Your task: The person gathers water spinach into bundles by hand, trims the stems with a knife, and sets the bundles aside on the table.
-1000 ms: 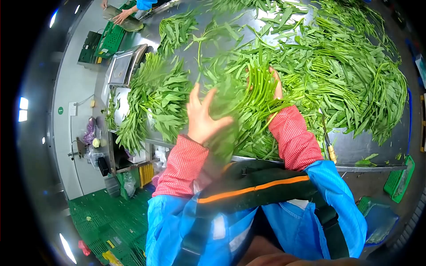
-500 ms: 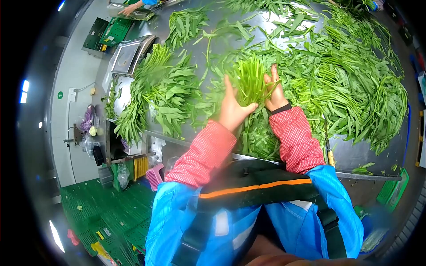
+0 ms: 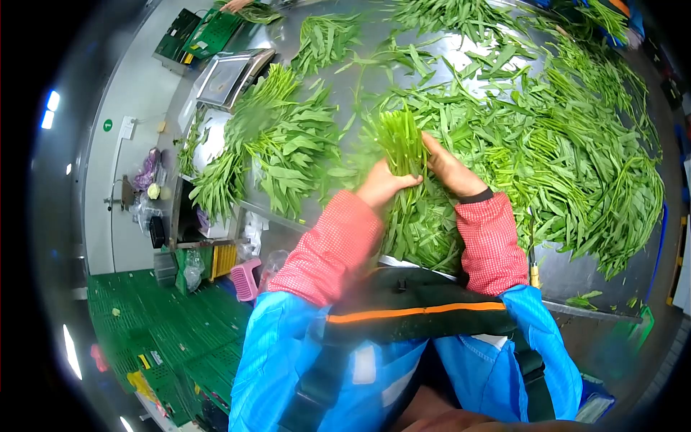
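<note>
A bunch of leafy greens (image 3: 402, 144) stands stems-up between my hands, its leaves hanging down near the table's front edge. My left hand (image 3: 383, 183) is wrapped round the bunch from the left, thumb across the stems. On the right side my right hand (image 3: 448, 167) touches the stems with its fingers, its palm not pressed round them. A large pile of loose greens (image 3: 568, 158) spreads over the metal table to the right. More greens (image 3: 288, 144) lie in a heap to the left.
A scale (image 3: 224, 78) sits at the table's left edge, with green crates (image 3: 214, 32) behind it. A yellow-handled tool (image 3: 534, 275) lies at the front edge. Another person's hand (image 3: 235, 6) shows at the top left. A pink basket (image 3: 246, 279) is below left.
My right hand has gone from upright, spread fingers to leaning against the bunch. The bunch looks narrower between my hands. The camera view has shifted slightly.
</note>
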Available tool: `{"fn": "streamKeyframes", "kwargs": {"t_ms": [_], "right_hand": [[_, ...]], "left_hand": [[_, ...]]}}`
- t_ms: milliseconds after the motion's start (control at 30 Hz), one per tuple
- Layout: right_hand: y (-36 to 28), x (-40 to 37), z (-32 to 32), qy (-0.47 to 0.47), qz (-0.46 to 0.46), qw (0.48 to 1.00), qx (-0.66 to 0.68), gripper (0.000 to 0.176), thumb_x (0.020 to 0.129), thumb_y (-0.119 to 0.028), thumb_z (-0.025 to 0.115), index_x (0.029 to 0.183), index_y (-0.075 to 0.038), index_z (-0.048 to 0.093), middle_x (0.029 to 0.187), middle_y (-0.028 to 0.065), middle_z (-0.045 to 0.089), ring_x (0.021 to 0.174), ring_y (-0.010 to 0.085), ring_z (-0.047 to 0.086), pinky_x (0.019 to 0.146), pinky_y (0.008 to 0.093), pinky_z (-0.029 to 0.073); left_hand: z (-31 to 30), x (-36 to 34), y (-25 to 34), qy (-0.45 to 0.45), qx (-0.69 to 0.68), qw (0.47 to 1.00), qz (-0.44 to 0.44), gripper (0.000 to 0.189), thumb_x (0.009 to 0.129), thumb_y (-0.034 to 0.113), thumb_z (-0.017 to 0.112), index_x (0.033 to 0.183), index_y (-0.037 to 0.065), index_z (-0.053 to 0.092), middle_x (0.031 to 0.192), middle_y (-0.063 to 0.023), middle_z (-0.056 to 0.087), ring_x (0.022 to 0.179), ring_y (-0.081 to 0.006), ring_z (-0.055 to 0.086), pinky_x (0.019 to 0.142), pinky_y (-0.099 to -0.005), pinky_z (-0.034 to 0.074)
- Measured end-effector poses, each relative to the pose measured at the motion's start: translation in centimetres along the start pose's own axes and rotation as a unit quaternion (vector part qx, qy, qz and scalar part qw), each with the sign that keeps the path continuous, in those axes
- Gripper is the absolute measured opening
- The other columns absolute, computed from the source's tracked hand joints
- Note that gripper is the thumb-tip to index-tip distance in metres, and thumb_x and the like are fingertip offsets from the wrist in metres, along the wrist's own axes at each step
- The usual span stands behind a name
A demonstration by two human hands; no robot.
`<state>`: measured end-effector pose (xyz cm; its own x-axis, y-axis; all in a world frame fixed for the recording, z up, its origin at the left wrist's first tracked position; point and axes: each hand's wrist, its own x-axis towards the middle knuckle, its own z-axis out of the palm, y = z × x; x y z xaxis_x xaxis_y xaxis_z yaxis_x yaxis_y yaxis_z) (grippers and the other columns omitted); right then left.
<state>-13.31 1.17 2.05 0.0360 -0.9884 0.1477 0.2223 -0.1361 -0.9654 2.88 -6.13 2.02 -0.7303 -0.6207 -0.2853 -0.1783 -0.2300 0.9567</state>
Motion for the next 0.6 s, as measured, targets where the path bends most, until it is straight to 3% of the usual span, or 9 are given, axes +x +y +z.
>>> {"fn": "streamKeyframes", "kwargs": {"t_ms": [33,67,167,233,300,367,433,500,600], "right_hand": [[-0.2,-0.1,0.1,-0.007,-0.015,0.996,-0.091,0.084,0.087,-0.050,0.061,0.145,-0.001,0.024,0.144,0.0154,0.035,0.132,0.0246,0.036,0.109,0.0363,0.029],[-2.7,0.0,1.3,-0.004,-0.020,0.994,-0.112,0.094,0.073,-0.032,0.078,0.144,0.000,0.025,0.145,0.0180,0.034,0.131,0.0265,0.037,0.110,0.0367,0.029],[-3.7,0.0,3.1,0.080,0.015,0.945,-0.316,0.098,0.067,-0.012,0.079,0.146,-0.002,0.020,0.138,0.0169,0.040,0.129,0.0246,0.037,0.109,0.0365,0.029],[-3.4,0.7,3.0,0.098,0.015,0.986,-0.131,0.092,0.070,-0.009,0.077,0.144,-0.002,0.024,0.133,0.0136,0.046,0.122,0.0231,0.044,0.104,0.0363,0.036],[-4.4,1.3,2.6,0.127,-0.019,0.989,-0.078,0.066,0.075,-0.003,0.070,0.133,-0.004,0.039,0.118,0.0083,0.055,0.109,0.0168,0.053,0.096,0.0308,0.044],[-7.3,0.4,1.5,0.157,-0.038,0.987,-0.010,0.059,0.074,-0.001,0.070,0.128,-0.004,0.045,0.107,0.0072,0.060,0.102,0.0174,0.057,0.093,0.0315,0.046],[-13.6,-1.7,0.2,0.180,-0.121,0.974,-0.059,0.044,0.076,-0.001,0.069,0.118,-0.003,0.053,0.098,0.0058,0.063,0.094,0.0186,0.061,0.088,0.0323,0.049],[-17.4,-3.2,-4.6,0.111,-0.257,0.948,-0.152,0.040,0.079,0.000,0.066,0.117,-0.004,0.055,0.098,0.0054,0.065,0.088,0.0151,0.061,0.083,0.0274,0.049],[-16.7,-2.5,-12.4,0.302,-0.203,0.883,-0.296,0.040,0.079,0.001,0.064,0.117,-0.005,0.055,0.101,0.0050,0.065,0.093,0.0145,0.060,0.083,0.0281,0.048]], "left_hand": [[-0.4,0.1,-0.3,-0.013,0.000,1.000,-0.003,0.043,0.076,0.007,0.074,0.116,0.001,0.057,0.105,-0.0052,0.064,0.092,-0.0146,0.061,0.083,-0.0282,0.050],[-0.4,0.4,-0.8,0.010,0.062,0.998,0.025,0.039,0.074,0.012,0.071,0.111,0.003,0.060,0.102,-0.0086,0.066,0.092,-0.0217,0.063,0.083,-0.0334,0.050],[1.3,-0.6,-0.6,0.028,0.179,0.975,0.126,0.037,0.075,0.019,0.069,0.109,0.006,0.061,0.102,-0.0130,0.066,0.092,-0.0294,0.064,0.082,-0.0373,0.050],[3.6,-1.7,2.2,0.079,0.379,0.920,0.065,0.037,0.072,0.021,0.069,0.106,0.006,0.061,0.103,-0.0166,0.064,0.096,-0.0349,0.061,0.084,-0.0437,0.048],[4.3,-2.7,3.9,0.108,0.477,0.853,0.180,0.045,0.070,0.025,0.073,0.108,0.004,0.059,0.105,-0.0160,0.063,0.099,-0.0319,0.060,0.091,-0.0443,0.043],[4.7,-3.6,3.9,0.115,0.528,0.807,0.237,0.081,0.067,0.035,0.078,0.132,0.005,0.040,0.127,-0.0172,0.050,0.118,-0.0314,0.049,0.099,-0.0512,0.036],[5.2,-5.9,5.9,0.100,0.521,0.806,0.261,0.091,0.064,0.029,0.081,0.138,0.005,0.034,0.141,-0.0180,0.038,0.129,-0.0344,0.039,0.103,-0.0557,0.030],[2.9,-7.2,4.5,0.048,0.587,0.773,0.237,0.100,0.062,0.038,0.081,0.142,0.008,0.030,0.148,-0.0162,0.029,0.135,-0.0352,0.031,0.105,-0.0605,0.024],[-1.6,-7.6,0.9,0.034,0.700,0.702,0.128,0.079,0.061,0.050,0.078,0.126,0.013,0.054,0.136,-0.0127,0.046,0.130,-0.0375,0.036,0.101,-0.0660,0.024]]}}
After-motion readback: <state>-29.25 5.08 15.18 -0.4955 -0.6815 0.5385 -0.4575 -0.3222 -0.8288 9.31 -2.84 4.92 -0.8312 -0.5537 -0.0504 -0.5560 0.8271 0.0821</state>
